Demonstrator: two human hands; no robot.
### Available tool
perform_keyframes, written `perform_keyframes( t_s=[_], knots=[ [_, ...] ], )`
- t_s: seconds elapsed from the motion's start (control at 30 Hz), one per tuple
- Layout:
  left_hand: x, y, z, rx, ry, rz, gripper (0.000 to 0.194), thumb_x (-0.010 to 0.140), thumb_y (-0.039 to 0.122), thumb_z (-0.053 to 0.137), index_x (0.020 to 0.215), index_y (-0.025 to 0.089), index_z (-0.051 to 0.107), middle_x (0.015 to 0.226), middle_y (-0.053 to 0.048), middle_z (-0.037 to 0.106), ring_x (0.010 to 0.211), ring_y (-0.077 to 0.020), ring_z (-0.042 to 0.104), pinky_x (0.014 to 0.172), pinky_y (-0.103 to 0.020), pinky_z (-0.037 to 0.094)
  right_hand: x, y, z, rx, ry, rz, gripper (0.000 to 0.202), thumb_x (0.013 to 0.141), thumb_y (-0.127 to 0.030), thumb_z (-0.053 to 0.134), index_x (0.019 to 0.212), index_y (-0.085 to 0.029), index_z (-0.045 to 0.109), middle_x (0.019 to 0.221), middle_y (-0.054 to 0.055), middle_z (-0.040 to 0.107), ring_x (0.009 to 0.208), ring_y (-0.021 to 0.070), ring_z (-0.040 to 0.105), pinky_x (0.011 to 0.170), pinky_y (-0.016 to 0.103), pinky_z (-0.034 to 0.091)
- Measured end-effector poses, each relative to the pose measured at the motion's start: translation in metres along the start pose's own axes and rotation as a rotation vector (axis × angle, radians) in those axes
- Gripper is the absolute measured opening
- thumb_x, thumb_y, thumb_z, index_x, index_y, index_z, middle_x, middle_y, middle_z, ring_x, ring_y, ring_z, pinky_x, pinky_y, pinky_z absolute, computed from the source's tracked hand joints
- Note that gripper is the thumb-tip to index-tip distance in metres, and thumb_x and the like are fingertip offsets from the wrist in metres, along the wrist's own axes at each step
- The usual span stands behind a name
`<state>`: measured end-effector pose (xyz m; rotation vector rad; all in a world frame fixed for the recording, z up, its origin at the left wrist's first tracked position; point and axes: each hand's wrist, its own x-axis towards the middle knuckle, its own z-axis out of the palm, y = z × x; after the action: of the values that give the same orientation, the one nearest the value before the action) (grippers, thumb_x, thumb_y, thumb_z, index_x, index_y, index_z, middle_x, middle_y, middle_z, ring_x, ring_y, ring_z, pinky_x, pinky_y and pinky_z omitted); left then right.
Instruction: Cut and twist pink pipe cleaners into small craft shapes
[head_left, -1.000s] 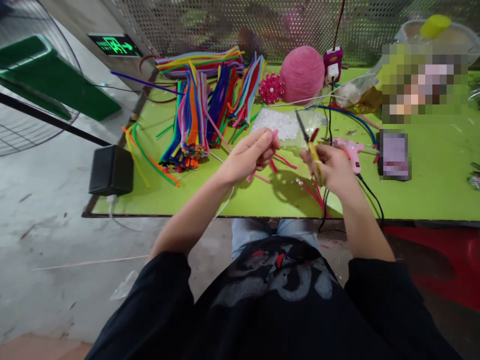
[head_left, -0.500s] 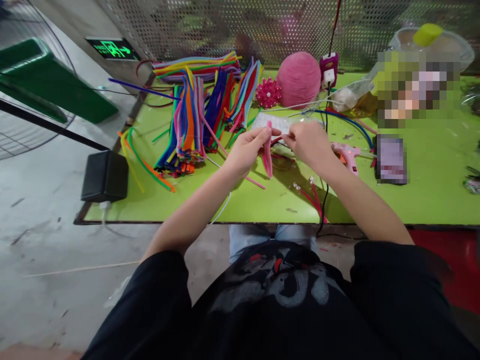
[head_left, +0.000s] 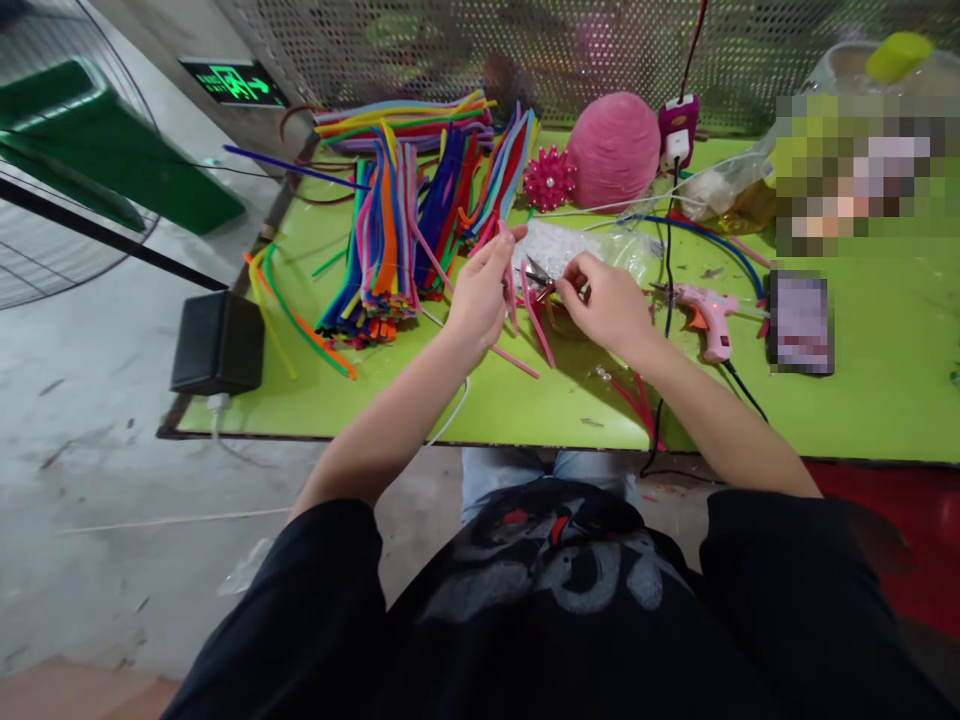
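Observation:
My left hand (head_left: pixel 484 292) pinches a pink pipe cleaner (head_left: pixel 513 303) between thumb and fingers, its strand hanging down in front of the fingertips. A second pink pipe cleaner length (head_left: pixel 541 335) slants just right of it; whether it is held or lies loose I cannot tell. My right hand (head_left: pixel 606 302) is closed on small scissors (head_left: pixel 537 272), whose blades stand apart and point left at the pink strands. The scissors' handles are partly hidden by the fingers. Behind the hands lies a clear bag of small white beads (head_left: pixel 559 250).
Bundles of coloured pipe cleaners (head_left: pixel 386 235) lie left. A pink ball (head_left: pixel 615 150) and a pink beaded flower (head_left: pixel 550 180) sit at the back. A pink glue gun (head_left: pixel 712 318), black cable (head_left: pixel 666 340) and phone (head_left: pixel 801 320) are right; a black box (head_left: pixel 217 343) stands at the left edge.
The pink strands, close together before, now hang apart. The scissors' blades have come into view, spread beside them. My left hand has moved slightly left, and the view has shifted a little.

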<state>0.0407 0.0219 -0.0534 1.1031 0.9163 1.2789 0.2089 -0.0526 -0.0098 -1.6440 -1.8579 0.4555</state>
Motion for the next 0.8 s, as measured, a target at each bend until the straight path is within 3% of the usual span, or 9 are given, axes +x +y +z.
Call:
perform_keyframes(
  t_s=[0.13, 0.27, 0.37, 0.47, 0.6, 0.7, 0.8],
  knots=[
    [0.013, 0.008, -0.013, -0.064, 0.109, 0.102, 0.043, 0.096, 0.066, 0.069, 0.117, 0.029, 0.072, 0.070, 0.003, 0.047, 0.063, -0.0106, 0.049, 0.059, -0.026, 0.040, -0.010, -0.010, 0.003, -0.036, -0.022, -0.138, 0.019, 0.104, -0.034, 0.057, 0.113, -0.018, 0.064, 0.117, 0.012, 0.075, 0.099, 0.0252, 0.068, 0.084, 0.036, 0.049],
    [0.012, 0.018, -0.016, -0.067, 0.095, 0.108, 0.041, 0.102, 0.068, 0.059, 0.112, 0.030, 0.070, 0.072, 0.003, 0.050, 0.068, -0.0094, 0.051, 0.065, -0.027, 0.046, -0.014, -0.014, 0.005, -0.046, 0.012, -0.205, 0.030, 0.107, -0.036, 0.054, 0.131, -0.019, 0.060, 0.136, 0.014, 0.067, 0.107, 0.0254, 0.068, 0.089, 0.036, 0.052],
    [0.006, 0.017, -0.014, -0.026, 0.028, 0.087, 0.048, 0.101, 0.073, 0.053, 0.105, 0.028, 0.069, 0.072, 0.002, 0.053, 0.070, -0.0100, 0.055, 0.066, -0.026, 0.048, -0.012, -0.010, 0.002, -0.051, 0.061, -0.218, 0.026, 0.110, -0.035, 0.048, 0.122, -0.020, 0.066, 0.131, 0.014, 0.068, 0.109, 0.0244, 0.068, 0.088, 0.034, 0.052],
    [0.002, 0.015, -0.013, -0.024, 0.057, 0.100, 0.050, 0.100, 0.074, 0.055, 0.104, 0.026, 0.068, 0.079, 0.000, 0.060, 0.078, -0.0112, 0.062, 0.071, -0.024, 0.052, -0.011, -0.005, 0.001, -0.035, 0.042, -0.260, 0.031, 0.112, -0.036, 0.044, 0.114, -0.018, 0.070, 0.117, 0.012, 0.074, 0.107, 0.0239, 0.069, 0.092, 0.033, 0.050],
    [0.001, 0.017, -0.015, -0.041, 0.046, 0.094, 0.049, 0.099, 0.071, 0.059, 0.102, 0.024, 0.069, 0.089, -0.002, 0.069, 0.095, -0.0134, 0.071, 0.082, -0.022, 0.056, -0.012, -0.001, -0.001, -0.109, -0.066, -0.228, 0.037, 0.112, -0.030, 0.039, 0.126, -0.016, 0.071, 0.115, 0.012, 0.078, 0.104, 0.0258, 0.072, 0.090, 0.034, 0.049],
    [-0.004, 0.024, -0.016, -0.040, -0.040, 0.029, 0.037, 0.095, 0.060, 0.071, 0.100, 0.023, 0.074, 0.077, 0.001, 0.066, 0.075, -0.0106, 0.067, 0.074, -0.021, 0.056, -0.014, 0.003, -0.009, -0.126, -0.112, -0.198, 0.037, 0.109, -0.024, 0.043, 0.137, -0.019, 0.066, 0.125, 0.012, 0.077, 0.107, 0.0261, 0.072, 0.090, 0.034, 0.050],
    [-0.015, 0.033, -0.013, 0.131, -0.169, -0.026, 0.028, 0.093, 0.048, 0.077, 0.094, 0.020, 0.080, 0.068, 0.002, 0.062, 0.060, -0.0086, 0.058, 0.063, -0.021, 0.051, -0.015, 0.009, -0.021, -0.018, -0.094, -0.182, 0.031, 0.108, -0.030, 0.049, 0.131, -0.019, 0.066, 0.106, 0.009, 0.080, 0.086, 0.0216, 0.072, 0.081, 0.032, 0.050]
  ],
)
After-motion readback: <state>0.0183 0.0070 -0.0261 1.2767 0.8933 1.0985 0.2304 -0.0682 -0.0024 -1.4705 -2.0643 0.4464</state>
